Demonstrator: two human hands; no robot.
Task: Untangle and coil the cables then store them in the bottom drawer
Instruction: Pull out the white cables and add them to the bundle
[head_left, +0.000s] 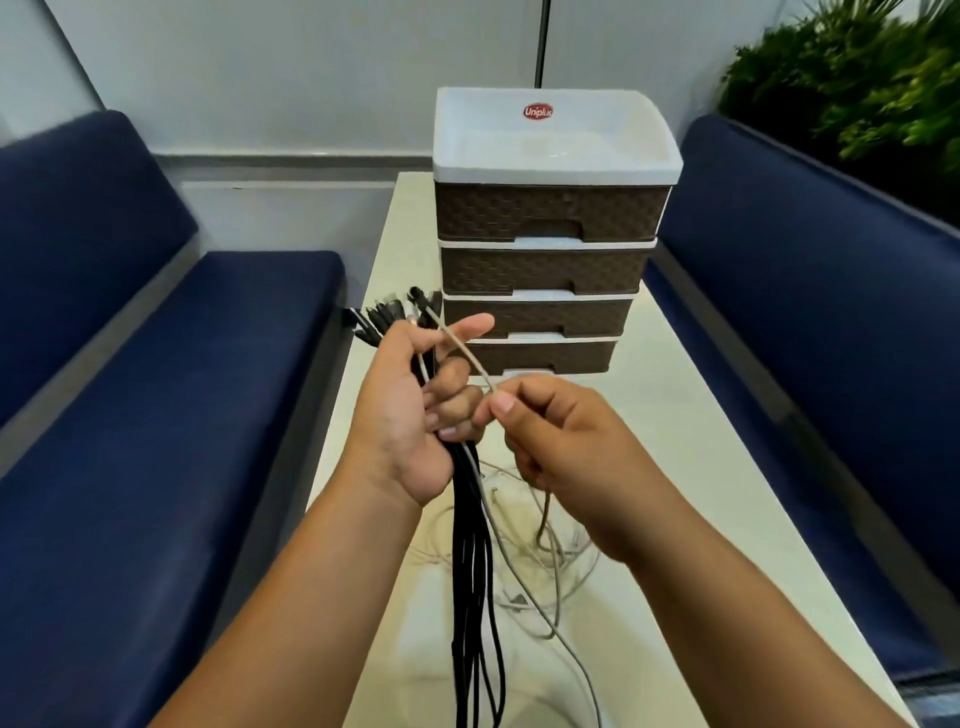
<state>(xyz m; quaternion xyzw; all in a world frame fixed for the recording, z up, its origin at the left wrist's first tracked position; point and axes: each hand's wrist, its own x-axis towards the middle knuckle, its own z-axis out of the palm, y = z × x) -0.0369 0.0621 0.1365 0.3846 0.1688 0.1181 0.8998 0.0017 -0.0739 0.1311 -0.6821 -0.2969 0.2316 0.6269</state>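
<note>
We see the left hand (410, 410) raised above the surface (691, 415), and its grip is clamped on a bundle of black cables (475, 561); the fingers are curled round the bundle, only the index finger is stretched forward. The plugs (387, 312) of these cables stand out above the hand like a fan, and the long parts hang down from the fist toward the lower edge of the view. The right hand (561, 441) is just beside the left one, and its grip is closed on a thin beige cable (462, 348), which it pinches between thumb and forefinger. This beige cable goes up at a slant from the pinch, across the left index finger, to the plugs. Under both hands, several pale cables (550, 566) lie loosely tangled on the surface. Behind the hands stands a drawer unit (550, 218) with a white top and four brown drawers. The bottom drawer (540, 356) is closed, as far as we can tell, and the cables are well outside it. Dark blue seats (156, 389) are on both sides of the surface, and a green plant (857, 73) is at the far right.
</note>
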